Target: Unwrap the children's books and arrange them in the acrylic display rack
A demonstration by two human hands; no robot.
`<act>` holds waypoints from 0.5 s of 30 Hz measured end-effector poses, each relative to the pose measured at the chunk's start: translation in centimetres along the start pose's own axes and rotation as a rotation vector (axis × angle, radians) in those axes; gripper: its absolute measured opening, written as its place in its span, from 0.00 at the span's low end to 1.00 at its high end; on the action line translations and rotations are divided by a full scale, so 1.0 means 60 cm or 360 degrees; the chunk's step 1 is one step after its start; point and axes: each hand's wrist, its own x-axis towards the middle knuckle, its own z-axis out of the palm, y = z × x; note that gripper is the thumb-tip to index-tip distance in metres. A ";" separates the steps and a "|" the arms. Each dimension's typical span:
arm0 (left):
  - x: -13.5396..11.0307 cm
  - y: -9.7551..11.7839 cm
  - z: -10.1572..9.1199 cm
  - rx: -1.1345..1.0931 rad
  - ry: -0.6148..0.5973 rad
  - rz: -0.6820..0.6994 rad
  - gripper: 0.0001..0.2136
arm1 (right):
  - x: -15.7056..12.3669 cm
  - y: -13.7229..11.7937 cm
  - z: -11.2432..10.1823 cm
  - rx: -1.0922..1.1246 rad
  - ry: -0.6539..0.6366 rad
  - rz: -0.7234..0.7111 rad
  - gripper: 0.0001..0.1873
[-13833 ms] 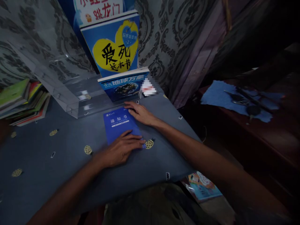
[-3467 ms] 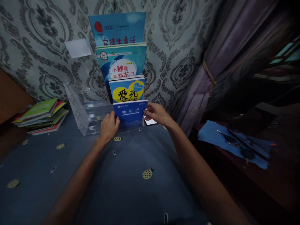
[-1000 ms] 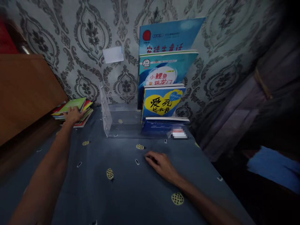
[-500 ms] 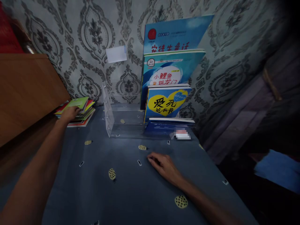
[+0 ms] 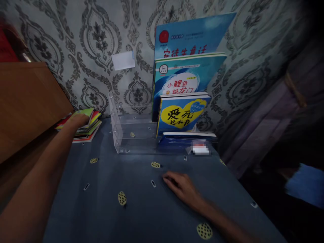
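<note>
At the far left, my left hand (image 5: 79, 118) is on top of a stack of thin books (image 5: 88, 132), touching the green top book (image 5: 84, 112). Its fingers are mostly hidden and dim, so I cannot tell whether they grip that book. My right hand (image 5: 183, 187) rests on the tablecloth, fingers curled together with nothing visible in them. Ahead of it stands a clear acrylic tiered book rack (image 5: 115, 130). Its right half holds a tall blue book (image 5: 187, 38), a teal book (image 5: 210, 69), a blue book with a yellow heart (image 5: 164, 116) and a dark blue book (image 5: 174, 143) in front.
A dark tablecloth (image 5: 101, 209) with yellow pineapple prints covers the table. A brown wooden board (image 5: 30, 104) stands along the left. Patterned wallpaper (image 5: 98, 37) with a white card (image 5: 123, 60) is behind. To the right are a grey curtain (image 5: 268, 118) and blue cloth (image 5: 306, 184).
The view has tilted and shifted slightly. My left hand stays at the book stack, its fingers now less visible. My right hand keeps its curled pose on the table.
</note>
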 end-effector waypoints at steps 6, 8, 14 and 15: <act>-0.024 0.026 -0.013 0.0257 -0.0163 -0.0121 0.12 | 0.000 0.000 -0.001 0.0005 -0.0004 0.0025 0.15; -0.036 0.030 -0.022 0.0295 -0.0187 -0.0142 0.13 | 0.001 0.000 0.000 0.0001 -0.0009 0.0028 0.15; -0.081 0.027 -0.039 0.0317 -0.0194 -0.0170 0.17 | 0.002 0.000 0.000 0.0022 0.0000 0.0013 0.16; -0.087 0.025 -0.037 0.0303 -0.0180 -0.0169 0.20 | 0.002 0.000 0.000 0.0027 -0.0001 0.0015 0.16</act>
